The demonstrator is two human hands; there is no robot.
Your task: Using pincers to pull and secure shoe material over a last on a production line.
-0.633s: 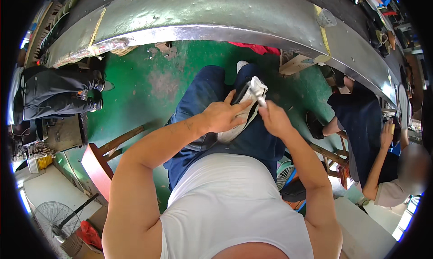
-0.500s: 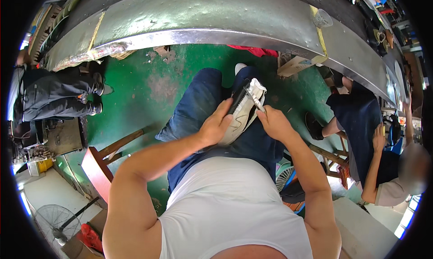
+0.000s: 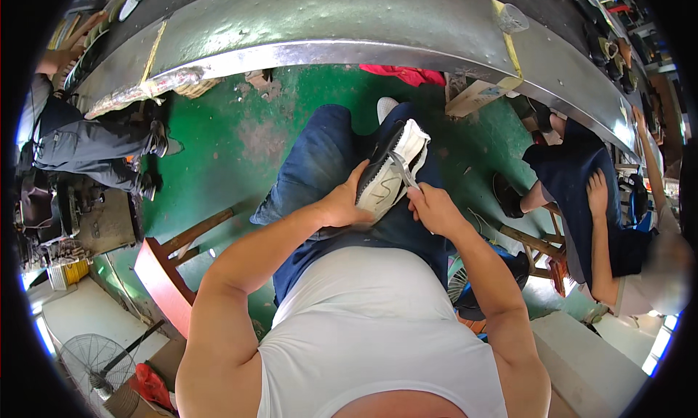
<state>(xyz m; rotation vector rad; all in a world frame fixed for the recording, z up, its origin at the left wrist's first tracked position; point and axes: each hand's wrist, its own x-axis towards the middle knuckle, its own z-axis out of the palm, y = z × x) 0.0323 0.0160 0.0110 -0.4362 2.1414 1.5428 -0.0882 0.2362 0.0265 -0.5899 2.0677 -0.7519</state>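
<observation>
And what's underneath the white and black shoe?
The person's blue trousers show around the shoe. Its downward side is hidden, so whether it touches them can't be told; the left hand covers part of its near end.

Far across the scene, the metal desk [image 3: 320,25] bars the way. Between its front edge and the white-and-black shoe [image 3: 382,189], a grip can pass above the green floor [image 3: 218,149]. The left grip [image 3: 345,203] blocks the shoe's near left side; the right grip [image 3: 434,208] and its metal tool [image 3: 404,172] obstruct the right. Leftward, room reaches to the reddish wooden seat [image 3: 163,283]; rightward, a seated co-worker [image 3: 574,174] stands in the way.
</observation>
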